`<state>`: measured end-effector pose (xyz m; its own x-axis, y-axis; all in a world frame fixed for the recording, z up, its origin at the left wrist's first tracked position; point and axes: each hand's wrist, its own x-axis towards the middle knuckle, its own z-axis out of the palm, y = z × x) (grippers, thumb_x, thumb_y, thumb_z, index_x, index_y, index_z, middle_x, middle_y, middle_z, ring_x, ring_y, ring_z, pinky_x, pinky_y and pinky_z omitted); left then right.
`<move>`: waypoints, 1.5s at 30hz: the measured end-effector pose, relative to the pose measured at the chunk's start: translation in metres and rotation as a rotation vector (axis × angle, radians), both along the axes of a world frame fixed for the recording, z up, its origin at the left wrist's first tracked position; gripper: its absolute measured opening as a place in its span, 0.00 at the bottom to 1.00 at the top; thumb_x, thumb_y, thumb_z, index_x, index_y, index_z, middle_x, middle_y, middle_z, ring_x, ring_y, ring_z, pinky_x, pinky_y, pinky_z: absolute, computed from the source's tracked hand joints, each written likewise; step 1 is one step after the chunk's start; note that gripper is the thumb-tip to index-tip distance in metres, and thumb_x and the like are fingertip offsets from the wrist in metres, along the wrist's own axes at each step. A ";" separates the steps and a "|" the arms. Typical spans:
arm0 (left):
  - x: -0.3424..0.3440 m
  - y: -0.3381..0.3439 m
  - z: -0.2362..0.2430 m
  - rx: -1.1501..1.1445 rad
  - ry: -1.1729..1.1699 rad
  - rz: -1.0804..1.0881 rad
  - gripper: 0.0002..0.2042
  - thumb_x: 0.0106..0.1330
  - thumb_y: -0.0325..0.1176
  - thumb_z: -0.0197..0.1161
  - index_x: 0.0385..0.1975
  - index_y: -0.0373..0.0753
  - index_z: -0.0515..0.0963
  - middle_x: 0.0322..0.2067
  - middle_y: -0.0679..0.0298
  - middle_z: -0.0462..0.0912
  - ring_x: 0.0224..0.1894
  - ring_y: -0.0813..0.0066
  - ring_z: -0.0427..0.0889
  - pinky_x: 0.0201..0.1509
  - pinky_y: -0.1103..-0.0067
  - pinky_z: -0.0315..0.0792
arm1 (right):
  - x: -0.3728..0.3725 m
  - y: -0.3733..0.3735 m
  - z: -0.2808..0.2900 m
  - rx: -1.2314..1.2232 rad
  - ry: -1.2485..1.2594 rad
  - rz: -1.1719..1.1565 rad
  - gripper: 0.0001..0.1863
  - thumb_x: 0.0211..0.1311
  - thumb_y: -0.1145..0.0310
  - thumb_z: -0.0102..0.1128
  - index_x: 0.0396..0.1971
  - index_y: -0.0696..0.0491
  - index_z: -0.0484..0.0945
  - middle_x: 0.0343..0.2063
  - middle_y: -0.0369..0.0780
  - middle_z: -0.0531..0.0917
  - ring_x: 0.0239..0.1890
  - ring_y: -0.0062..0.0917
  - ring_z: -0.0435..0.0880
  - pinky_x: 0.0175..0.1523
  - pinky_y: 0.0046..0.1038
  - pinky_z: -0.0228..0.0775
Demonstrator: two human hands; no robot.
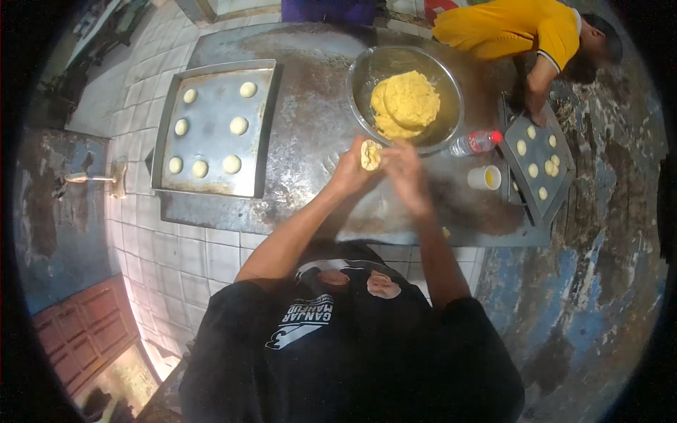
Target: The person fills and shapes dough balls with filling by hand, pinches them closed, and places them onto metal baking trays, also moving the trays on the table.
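My left hand (350, 169) holds a pale piece of dough (370, 154) with yellow filling showing in its middle. My right hand (402, 166) is at that piece’s right side, its curled fingers pinching the edge. Just beyond both hands is a steel bowl (453, 88) holding a large mass of soft yellow dough (409, 99). A plastic bottle with a red cap (465, 143) lies to the right of my hands, and below it stands a white cup (479, 180) with yellow contents.
A metal tray (211, 183) with several dough balls sits at the left. A darker tray (543, 194) with several more is at the right, where a co-worker in yellow (522, 32) reaches down. The worktable’s front edge (268, 229) runs below my hands.
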<state>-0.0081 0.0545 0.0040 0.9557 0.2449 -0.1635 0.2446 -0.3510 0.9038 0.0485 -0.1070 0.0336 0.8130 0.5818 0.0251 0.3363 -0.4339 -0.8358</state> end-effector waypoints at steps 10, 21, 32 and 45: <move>-0.069 -0.065 0.016 -0.044 -0.161 0.076 0.23 0.63 0.38 0.73 0.52 0.39 0.68 0.41 0.49 0.85 0.43 0.50 0.86 0.44 0.63 0.77 | -0.097 -0.042 0.043 0.016 -0.565 0.101 0.20 0.68 0.77 0.52 0.59 0.58 0.76 0.40 0.53 0.85 0.44 0.45 0.86 0.48 0.42 0.78; -0.134 -0.088 0.060 -0.692 -0.154 0.121 0.21 0.75 0.44 0.61 0.58 0.35 0.78 0.50 0.61 0.84 0.51 0.74 0.82 0.58 0.76 0.74 | -0.128 -0.065 0.027 0.360 0.190 -0.122 0.23 0.66 0.71 0.65 0.59 0.59 0.72 0.40 0.37 0.85 0.46 0.24 0.83 0.54 0.28 0.72; -0.207 -0.048 0.054 -0.104 -0.163 -0.103 0.25 0.69 0.42 0.64 0.65 0.40 0.76 0.55 0.45 0.83 0.56 0.64 0.82 0.59 0.71 0.74 | -0.162 -0.044 0.089 0.056 -0.128 0.472 0.28 0.63 0.79 0.66 0.63 0.61 0.70 0.42 0.40 0.85 0.48 0.23 0.83 0.53 0.26 0.77; -0.246 0.056 0.046 -0.351 0.064 0.129 0.28 0.76 0.50 0.58 0.67 0.37 0.71 0.52 0.59 0.82 0.51 0.73 0.80 0.55 0.75 0.74 | -0.161 0.087 0.077 0.237 0.395 0.556 0.22 0.60 0.76 0.66 0.55 0.61 0.77 0.41 0.45 0.85 0.44 0.35 0.86 0.51 0.32 0.77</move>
<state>-0.2537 0.1109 0.0504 0.9060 0.2808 -0.3169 0.3260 0.0149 0.9453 -0.1122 -0.0197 0.1102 0.3724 0.9275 -0.0332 0.1077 -0.0787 -0.9911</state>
